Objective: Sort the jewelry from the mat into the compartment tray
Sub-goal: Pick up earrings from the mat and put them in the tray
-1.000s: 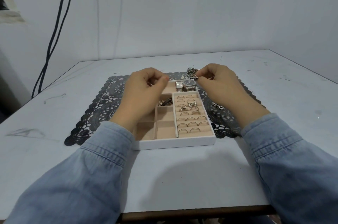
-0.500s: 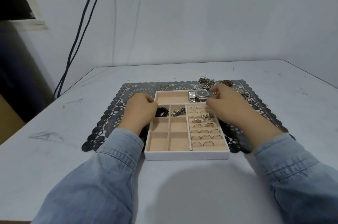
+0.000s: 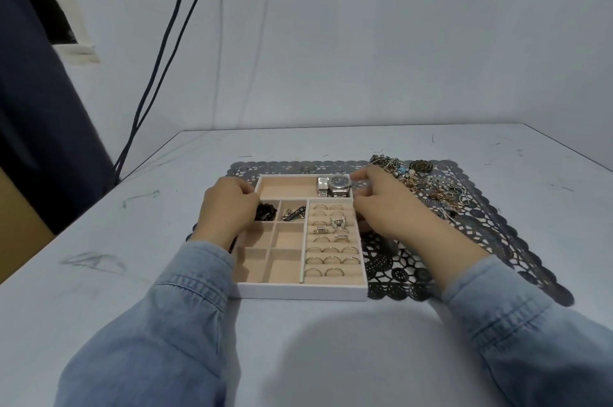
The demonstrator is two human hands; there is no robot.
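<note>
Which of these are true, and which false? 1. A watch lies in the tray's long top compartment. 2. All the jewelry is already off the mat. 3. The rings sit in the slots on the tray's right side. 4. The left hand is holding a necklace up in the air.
1. True: the watch lies at the right end of that compartment of the tray.
2. False: a pile of jewelry lies on the mat, right of the tray.
3. True: the rings fill those slots.
4. False: the left hand rests low at the tray's left edge, lifting nothing that shows.
</note>
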